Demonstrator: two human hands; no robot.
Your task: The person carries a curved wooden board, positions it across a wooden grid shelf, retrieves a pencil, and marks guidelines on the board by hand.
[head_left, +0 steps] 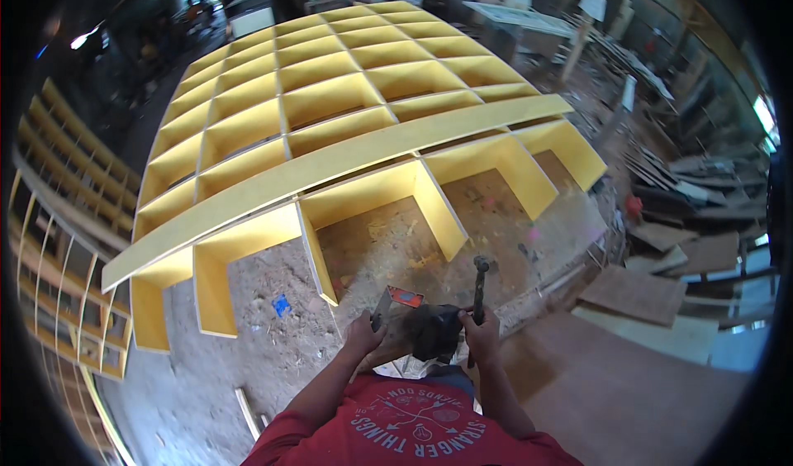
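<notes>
My right hand (481,334) is closed round the handle of a hammer (480,280), which points upward with its dark head at the top. To its left, my left hand (362,334) is closed on a flat greyish thing with a dark edge; its kind is unclear. A small red packet or box (405,297) shows just beyond that hand; whether it is held or lying there I cannot tell. Between the hands is a black, bulky thing (435,332), too dark to make out. Ahead stands a large yellow grid frame (326,86) of crossed boards.
A long yellow board (347,171) lies across the frame, whose open-ended compartments face me. A blue scrap (282,305) is on the dirt floor. Another wooden grid (66,276) stands at left. Plywood sheets (632,294) and scrap wood are piled at right.
</notes>
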